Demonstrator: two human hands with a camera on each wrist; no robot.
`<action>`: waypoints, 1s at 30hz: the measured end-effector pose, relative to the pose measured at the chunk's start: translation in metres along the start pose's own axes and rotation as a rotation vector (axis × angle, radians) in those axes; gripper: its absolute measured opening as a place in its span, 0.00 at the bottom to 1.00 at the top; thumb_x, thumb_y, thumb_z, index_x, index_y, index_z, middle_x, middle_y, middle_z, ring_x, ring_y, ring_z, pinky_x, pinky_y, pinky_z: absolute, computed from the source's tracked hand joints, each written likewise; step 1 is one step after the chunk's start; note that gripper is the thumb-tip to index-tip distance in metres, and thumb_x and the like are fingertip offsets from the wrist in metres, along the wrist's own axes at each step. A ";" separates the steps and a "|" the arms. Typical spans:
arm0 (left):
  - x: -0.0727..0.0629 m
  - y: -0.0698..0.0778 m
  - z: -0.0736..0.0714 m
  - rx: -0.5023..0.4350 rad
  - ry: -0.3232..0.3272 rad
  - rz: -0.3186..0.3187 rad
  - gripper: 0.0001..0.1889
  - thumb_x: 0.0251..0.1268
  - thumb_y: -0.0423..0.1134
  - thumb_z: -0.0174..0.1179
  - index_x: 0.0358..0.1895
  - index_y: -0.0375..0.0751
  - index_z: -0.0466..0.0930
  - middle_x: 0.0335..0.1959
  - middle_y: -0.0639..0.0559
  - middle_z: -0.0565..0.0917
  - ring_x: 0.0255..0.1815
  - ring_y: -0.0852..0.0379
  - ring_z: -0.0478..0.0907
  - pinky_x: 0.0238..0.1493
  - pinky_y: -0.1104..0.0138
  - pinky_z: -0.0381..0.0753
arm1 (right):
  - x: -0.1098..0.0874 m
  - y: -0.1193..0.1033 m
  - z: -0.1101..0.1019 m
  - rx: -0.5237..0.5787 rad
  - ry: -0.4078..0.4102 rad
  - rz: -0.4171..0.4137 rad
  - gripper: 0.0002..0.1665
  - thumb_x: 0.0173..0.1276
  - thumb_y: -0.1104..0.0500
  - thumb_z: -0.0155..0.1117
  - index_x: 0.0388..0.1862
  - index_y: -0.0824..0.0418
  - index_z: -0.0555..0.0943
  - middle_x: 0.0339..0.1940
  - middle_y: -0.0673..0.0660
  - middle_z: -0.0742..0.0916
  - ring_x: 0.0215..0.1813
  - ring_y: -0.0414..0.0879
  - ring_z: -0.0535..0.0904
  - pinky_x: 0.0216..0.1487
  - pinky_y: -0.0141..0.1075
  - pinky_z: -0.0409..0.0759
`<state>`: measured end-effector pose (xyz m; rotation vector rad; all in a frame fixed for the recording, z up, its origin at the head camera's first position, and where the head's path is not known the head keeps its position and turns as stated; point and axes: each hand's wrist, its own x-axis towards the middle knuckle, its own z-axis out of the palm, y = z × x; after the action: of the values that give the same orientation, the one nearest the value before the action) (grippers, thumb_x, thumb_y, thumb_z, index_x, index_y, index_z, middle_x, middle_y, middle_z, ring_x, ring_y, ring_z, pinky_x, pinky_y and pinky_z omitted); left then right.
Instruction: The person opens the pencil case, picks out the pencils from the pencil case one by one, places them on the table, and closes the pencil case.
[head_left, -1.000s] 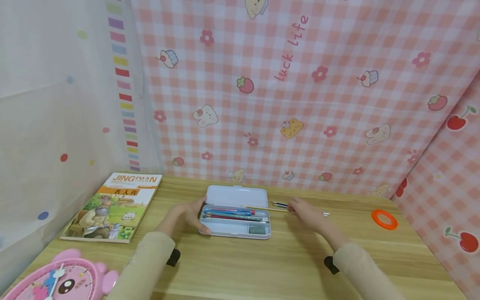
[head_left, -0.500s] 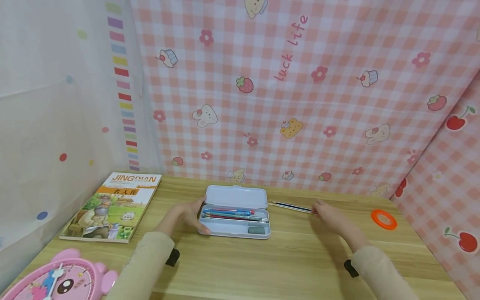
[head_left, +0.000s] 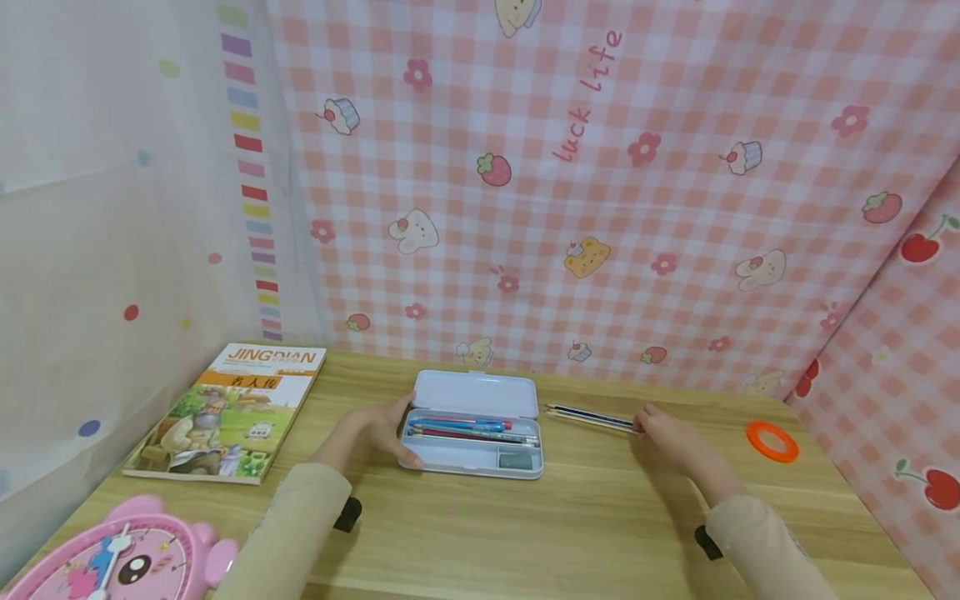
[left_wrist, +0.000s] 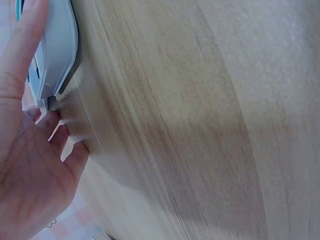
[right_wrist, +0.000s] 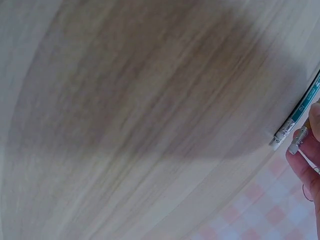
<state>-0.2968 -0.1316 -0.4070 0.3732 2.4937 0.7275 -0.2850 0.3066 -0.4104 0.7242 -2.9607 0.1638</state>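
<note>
A white pencil case (head_left: 472, 471) lies with its lid up on the wooden table; pencils, pens (head_left: 457, 426) and a dark eraser (head_left: 514, 461) are inside. My left hand (head_left: 378, 429) grips its left end, thumb (left_wrist: 22, 55) along the front side and fingers at the back corner. To the right of the case, my right hand (head_left: 671, 437) pinches a yellowish pencil (right_wrist: 300, 139) near its eraser end, between thumb and finger. Right alongside it is a blue-green pencil (right_wrist: 300, 107) with a metal ferrule. Both pencils' tips point left toward the case.
A magazine (head_left: 225, 417) lies at the left, with a pink clock (head_left: 127, 558) in front of it. An orange ring (head_left: 772, 442) lies on the right part of the table (head_left: 525, 542). Checked cloth (head_left: 450, 275) hangs behind the table.
My right hand has moved right, drawing the yellowish pencil's tip away from over the case until it lies alongside the other pencil. The left hand keeps its place on the case.
</note>
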 end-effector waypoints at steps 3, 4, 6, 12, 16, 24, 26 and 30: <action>0.000 0.000 0.000 -0.007 0.002 0.000 0.64 0.40 0.51 0.72 0.71 0.30 0.31 0.71 0.29 0.44 0.72 0.36 0.44 0.72 0.49 0.48 | 0.001 0.000 0.000 -0.018 -0.005 -0.001 0.05 0.60 0.72 0.55 0.30 0.63 0.74 0.29 0.51 0.73 0.30 0.41 0.69 0.31 0.36 0.72; 0.000 0.000 0.000 -0.008 0.003 0.002 0.64 0.40 0.51 0.72 0.71 0.30 0.31 0.71 0.29 0.44 0.72 0.36 0.44 0.72 0.49 0.48 | 0.001 0.001 0.001 -0.027 -0.006 -0.003 0.05 0.60 0.71 0.55 0.30 0.63 0.74 0.29 0.51 0.73 0.30 0.41 0.69 0.31 0.36 0.72; 0.001 0.000 0.000 -0.006 0.005 0.002 0.64 0.41 0.51 0.72 0.71 0.30 0.31 0.71 0.29 0.44 0.72 0.36 0.45 0.72 0.49 0.48 | 0.000 0.001 0.002 -0.035 -0.008 -0.001 0.06 0.60 0.71 0.55 0.30 0.62 0.74 0.29 0.51 0.73 0.30 0.41 0.69 0.31 0.35 0.72; 0.002 -0.001 0.000 0.005 0.008 0.009 0.64 0.41 0.51 0.72 0.70 0.30 0.32 0.71 0.29 0.45 0.72 0.36 0.45 0.72 0.49 0.48 | -0.001 0.004 0.005 -0.043 -0.031 0.037 0.06 0.60 0.70 0.55 0.30 0.60 0.75 0.29 0.51 0.74 0.30 0.42 0.69 0.31 0.37 0.72; 0.002 -0.002 0.000 0.010 0.005 0.008 0.64 0.41 0.51 0.72 0.71 0.30 0.32 0.71 0.29 0.45 0.72 0.37 0.45 0.72 0.50 0.48 | 0.000 0.005 0.006 -0.080 -0.015 0.044 0.03 0.60 0.68 0.57 0.30 0.61 0.76 0.29 0.52 0.76 0.30 0.43 0.72 0.31 0.39 0.74; 0.002 -0.003 0.000 0.038 -0.006 0.002 0.64 0.41 0.54 0.71 0.71 0.31 0.31 0.72 0.31 0.45 0.72 0.38 0.46 0.71 0.50 0.50 | 0.000 0.006 0.009 -0.141 0.054 0.042 0.05 0.57 0.68 0.61 0.28 0.60 0.75 0.27 0.53 0.76 0.28 0.46 0.74 0.27 0.40 0.74; 0.002 -0.003 0.000 0.034 -0.005 0.002 0.64 0.41 0.54 0.71 0.71 0.31 0.31 0.72 0.31 0.45 0.72 0.38 0.46 0.71 0.50 0.50 | 0.000 0.007 0.010 -0.148 0.061 0.044 0.05 0.57 0.67 0.62 0.27 0.59 0.75 0.27 0.53 0.76 0.28 0.47 0.74 0.27 0.40 0.73; 0.002 -0.003 0.000 0.022 -0.003 0.002 0.64 0.41 0.54 0.71 0.71 0.31 0.31 0.72 0.31 0.44 0.72 0.38 0.45 0.71 0.50 0.49 | 0.000 0.007 0.011 -0.159 0.060 0.054 0.05 0.59 0.66 0.62 0.27 0.59 0.75 0.28 0.53 0.76 0.30 0.48 0.75 0.27 0.40 0.74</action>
<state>-0.2987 -0.1331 -0.4096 0.3849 2.5007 0.7003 -0.2894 0.3112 -0.4220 0.6093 -2.8958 -0.0449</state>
